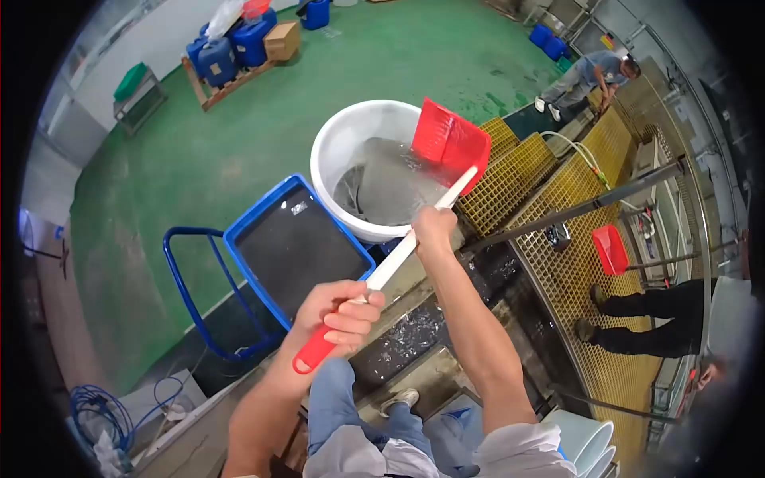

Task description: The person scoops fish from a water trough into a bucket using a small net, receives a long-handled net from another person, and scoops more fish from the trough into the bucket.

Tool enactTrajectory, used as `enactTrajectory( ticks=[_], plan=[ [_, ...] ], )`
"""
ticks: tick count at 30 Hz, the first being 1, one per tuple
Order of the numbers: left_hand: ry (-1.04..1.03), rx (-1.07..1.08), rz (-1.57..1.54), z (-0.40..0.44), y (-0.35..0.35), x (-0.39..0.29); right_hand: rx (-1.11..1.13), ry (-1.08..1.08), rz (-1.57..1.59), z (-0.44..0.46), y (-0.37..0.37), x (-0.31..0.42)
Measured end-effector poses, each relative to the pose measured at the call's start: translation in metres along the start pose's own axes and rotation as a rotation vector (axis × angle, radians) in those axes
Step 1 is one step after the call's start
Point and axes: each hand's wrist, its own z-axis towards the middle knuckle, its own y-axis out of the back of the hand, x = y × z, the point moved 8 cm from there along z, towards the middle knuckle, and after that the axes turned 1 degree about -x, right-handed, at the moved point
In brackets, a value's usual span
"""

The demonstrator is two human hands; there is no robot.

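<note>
While the left hand (343, 315) is wrapped round the shovel (394, 263) at its rear, the right hand (434, 227) clasps it farther forward, blade (450, 145) tilted over the right rim of the tub (325, 159); left, a tray (263, 288).

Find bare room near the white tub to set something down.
Open: green floor between wooden pallet, blue bin and white tub; also left of the blue cart handle.
Crowded: the bin and tub's near side, where left hand and right hand grip the shovel.
</note>
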Motion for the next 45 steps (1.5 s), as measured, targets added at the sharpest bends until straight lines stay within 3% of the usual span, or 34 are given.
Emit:
enactTrajectory(
  ticks=[2,5,6,8,11,13,14,17,19,21,22,24,27,31,35,38,40,41,43,45],
  plan=[
    [-0.009,0.152,-0.087,0.002,0.019,0.013,0.000,0.135,-0.235,-0.001,0.007,0.006],
    [-0.030,0.273,-0.147,0.014,0.058,0.051,0.048,0.219,-0.084,-0.040,0.033,0.028],
    [-0.026,0.275,-0.132,0.019,0.076,0.064,0.006,0.448,-0.063,-0.034,0.048,0.020],
    [-0.004,0.259,-0.122,0.022,0.106,0.090,0.080,0.211,-0.008,-0.059,0.085,0.014],
    [0.058,0.005,-0.009,0.013,0.158,0.126,0.022,0.025,0.196,-0.081,0.155,-0.041],
    [0.123,-0.343,0.230,-0.003,0.208,0.143,0.007,-0.126,0.363,-0.096,0.201,-0.092],
    [0.150,-0.372,0.239,-0.007,0.228,0.155,-0.054,-0.219,0.409,-0.103,0.225,-0.124],
    [0.272,-0.744,0.420,-0.012,0.301,0.177,-0.203,-0.446,0.510,-0.116,0.285,-0.253],
    [0.345,-0.952,0.499,-0.013,0.366,0.189,-0.237,-0.584,0.545,-0.121,0.309,-0.361],
    [0.306,-1.303,0.426,0.005,0.382,0.206,-0.253,-0.739,0.559,-0.137,0.320,-0.478],
    [0.282,-1.379,0.472,-0.001,0.423,0.206,-0.238,-0.830,0.614,-0.154,0.318,-0.545],
    [0.344,-1.559,0.576,0.000,0.473,0.207,-0.345,-1.187,0.633,-0.210,0.309,-0.659],
    [0.456,-1.620,0.490,-0.059,0.589,0.199,-0.336,-1.348,0.766,-0.293,0.285,-0.786],
    [0.646,-1.772,0.605,-0.085,0.680,0.183,-0.350,-1.562,0.746,-0.364,0.280,-0.884],
    [0.760,-1.795,0.718,-0.089,0.753,0.164,-0.266,-1.561,0.746,-0.328,0.276,-0.939],
    [0.817,-1.783,0.777,-0.070,0.769,0.163,-0.184,-1.470,0.861,-0.285,0.269,-0.952],
    [0.879,-1.753,1.116,-0.041,0.750,0.157,-0.212,-1.414,1.088,-0.268,0.264,-0.952],
    [0.875,-1.755,1.107,-0.049,0.753,0.155,-0.251,-1.363,1.053,-0.254,0.267,-0.949],
    [0.672,-1.663,1.003,-0.062,0.766,0.142,-0.315,-1.279,0.944,-0.218,0.278,-0.931],
    [0.743,-1.597,1.127,-0.065,0.778,0.132,-0.295,-1.176,0.909,-0.183,0.289,-0.922]
  ],
)
